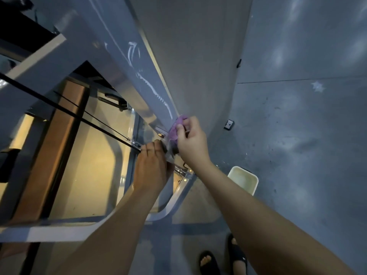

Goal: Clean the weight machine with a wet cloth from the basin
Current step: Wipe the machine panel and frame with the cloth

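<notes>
We look down along the weight machine [123,62], and our right hand [191,139] pinches the purple cloth [175,129] between thumb and curled fingers, pressing it on the lower part of the sloping grey beam [111,36], just above a bolted joint. Our left hand [152,167] is beside it, a little lower, with the fingers curled over a dark fitting [163,146] where the black cable [59,108] ends; it seems to steady us against the frame. A shiny wet streak [156,92] runs up the beam above the cloth, so we judge that this face is partly wiped and that the joint and the frame below it remain to do. The basin [256,181] stands on the floor [297,135] near the foot of the frame, to our right and well below the hands, apart from our feet in black sandals [237,253]. To do this step well, we should spread the cloth flatter under the fingers, because a bunched cloth touches only a narrow line, and pass it in long overlapping strokes along the beam. Around the bolts we should press with the fingertips and go slowly, since the cloth may catch on the edges. The left hand should stay clear of the cable. If the cloth feels dry, we should wet it again in the basin.
</notes>
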Motion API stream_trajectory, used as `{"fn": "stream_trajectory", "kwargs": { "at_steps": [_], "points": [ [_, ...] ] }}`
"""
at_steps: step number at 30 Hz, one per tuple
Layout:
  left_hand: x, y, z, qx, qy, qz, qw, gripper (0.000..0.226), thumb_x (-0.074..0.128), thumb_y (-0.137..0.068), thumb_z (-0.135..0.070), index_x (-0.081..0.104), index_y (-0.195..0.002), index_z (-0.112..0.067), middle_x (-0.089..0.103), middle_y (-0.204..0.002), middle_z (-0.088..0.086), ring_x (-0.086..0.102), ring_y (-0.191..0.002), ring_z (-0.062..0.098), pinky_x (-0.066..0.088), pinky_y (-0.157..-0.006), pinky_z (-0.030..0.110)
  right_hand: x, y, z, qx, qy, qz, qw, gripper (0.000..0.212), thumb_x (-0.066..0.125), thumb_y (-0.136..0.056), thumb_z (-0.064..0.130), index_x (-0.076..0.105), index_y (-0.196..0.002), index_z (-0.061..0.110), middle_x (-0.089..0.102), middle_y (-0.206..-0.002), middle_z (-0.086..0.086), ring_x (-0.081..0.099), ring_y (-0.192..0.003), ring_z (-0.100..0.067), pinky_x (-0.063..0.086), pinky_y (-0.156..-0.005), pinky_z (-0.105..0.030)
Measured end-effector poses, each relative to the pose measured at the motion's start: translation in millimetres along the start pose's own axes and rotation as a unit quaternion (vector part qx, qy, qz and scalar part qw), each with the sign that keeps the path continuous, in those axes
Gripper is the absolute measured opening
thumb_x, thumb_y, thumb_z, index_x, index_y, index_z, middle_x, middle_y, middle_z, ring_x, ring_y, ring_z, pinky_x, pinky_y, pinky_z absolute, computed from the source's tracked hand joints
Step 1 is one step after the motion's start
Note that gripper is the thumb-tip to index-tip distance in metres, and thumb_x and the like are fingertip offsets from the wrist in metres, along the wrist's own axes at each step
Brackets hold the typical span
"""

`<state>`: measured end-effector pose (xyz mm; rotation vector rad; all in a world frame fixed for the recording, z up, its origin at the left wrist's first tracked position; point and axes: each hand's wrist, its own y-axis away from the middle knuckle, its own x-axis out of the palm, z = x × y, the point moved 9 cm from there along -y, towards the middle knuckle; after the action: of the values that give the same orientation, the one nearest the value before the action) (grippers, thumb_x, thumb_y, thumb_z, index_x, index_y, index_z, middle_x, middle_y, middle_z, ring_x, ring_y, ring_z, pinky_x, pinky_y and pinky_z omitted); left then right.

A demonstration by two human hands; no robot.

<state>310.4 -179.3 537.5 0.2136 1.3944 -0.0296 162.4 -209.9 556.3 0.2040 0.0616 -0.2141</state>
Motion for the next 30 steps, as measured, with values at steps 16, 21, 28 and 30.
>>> {"fn": "stream_trajectory", "kwargs": {
  "at_steps": [16,21,28,30],
  "points": [
    [-1.6,2.3,4.3,-0.029,0.075,-0.028,0.996,0.07,0.072,-0.08,-0.034,0.042,-0.137,-0.008,0.052,-0.12,0.013,0.048,-0.105,0.029,0.048,-0.089,0.04,5.7,10.3,-23.6,0.148,-0.199,-0.064,0.967,0.016,0.064,-0.098,0.014,0.058,-0.098,0.029,0.068,-0.106,-0.002,0.068,-0.1,-0.023,0.054,-0.101,-0.05],
    [1.4,1.6,4.5,-0.023,0.052,-0.019,0.998,0.072,0.065,-0.087,-0.042,0.039,-0.144,-0.008,0.049,-0.124,0.012,0.047,-0.108,0.029,0.046,-0.092,0.04,12.3,11.6,-20.6,0.092,-0.186,0.004,0.978,0.02,0.071,-0.093,0.017,0.059,-0.103,0.03,0.07,-0.108,-0.008,0.067,-0.096,-0.019,0.057,-0.092,-0.045],
    [4.7,-0.9,3.3,-0.016,0.051,-0.01,0.999,0.061,0.061,-0.087,-0.045,0.039,-0.135,-0.013,0.048,-0.122,0.01,0.046,-0.107,0.028,0.045,-0.093,0.038,9.8,4.1,9.0,0.058,-0.193,-0.028,0.979,0.019,0.059,-0.103,0.009,0.053,-0.086,0.017,0.069,-0.089,0.001,0.069,-0.074,-0.006,0.059,-0.07,-0.03],
    [8.8,-3.6,-0.1,0.011,0.006,-0.002,1.0,0.067,0.054,-0.092,-0.05,0.035,-0.142,-0.009,0.047,-0.125,0.011,0.046,-0.109,0.029,0.043,-0.097,0.039,8.4,4.1,29.9,0.005,-0.147,-0.026,0.989,0.019,0.059,-0.103,0.018,0.052,-0.085,0.02,0.066,-0.081,0.003,0.065,-0.071,-0.007,0.056,-0.069,-0.032]
  ]
}}
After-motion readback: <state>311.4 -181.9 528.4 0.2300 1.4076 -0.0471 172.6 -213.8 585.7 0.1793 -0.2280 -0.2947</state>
